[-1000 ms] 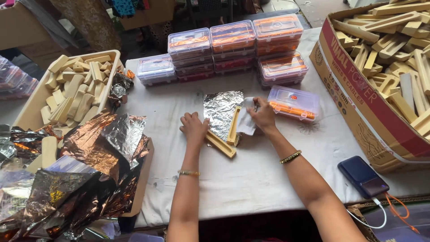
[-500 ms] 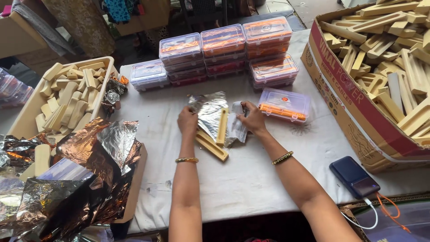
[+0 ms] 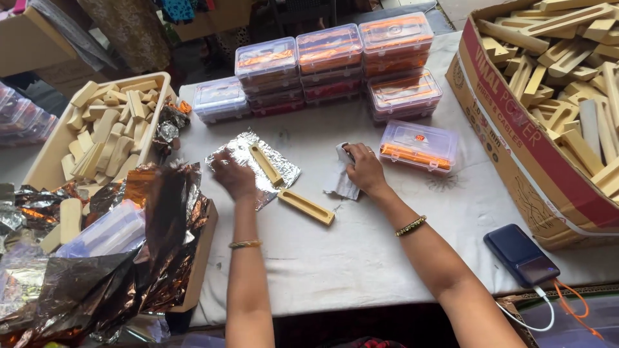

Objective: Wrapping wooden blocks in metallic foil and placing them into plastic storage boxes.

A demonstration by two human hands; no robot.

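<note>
The left hand [image 3: 233, 175] presses flat, fingers spread, on a foil sheet [image 3: 248, 154] carrying one wooden bar [image 3: 266, 164]; the right hand [image 3: 364, 171] clamps a crumpled white paper [image 3: 340, 183]. A second bar [image 3: 305, 206] lies loose between them on the worktop [image 3: 348, 258]. The thin foil could tear or crease under that palm, and a careless sleeve might sweep the free bar away. Beyond, stacked plastic boxes [image 3: 329, 61] sit close enough to topple if nudged.
</note>
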